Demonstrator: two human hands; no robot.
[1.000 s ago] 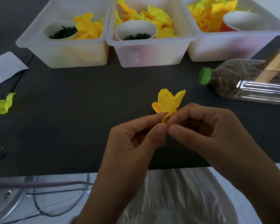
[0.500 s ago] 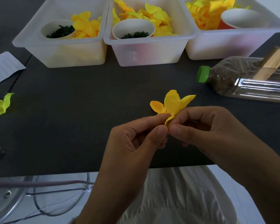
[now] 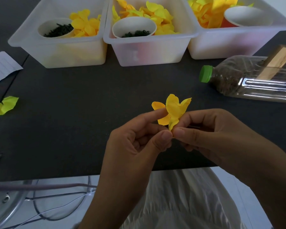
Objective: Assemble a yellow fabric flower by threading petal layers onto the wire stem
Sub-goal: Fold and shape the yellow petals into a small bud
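1. We pinch the yellow petal layer (image 3: 172,111) above the counter (image 3: 73,123) with left hand (image 3: 139,142) and right hand (image 3: 205,134); both are curled.
2. We cannot see the wire stem; the soft fabric may slip or tear.

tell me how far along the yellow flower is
Done: a few yellow fabric petals are already gathered into one cluster that fans out above the fingers. In hand: the left hand and right hand both pinch its base over the dark table; the wire stem is hidden. Left: probably more layers, since loose petals fill the translucent plastic middle bin.
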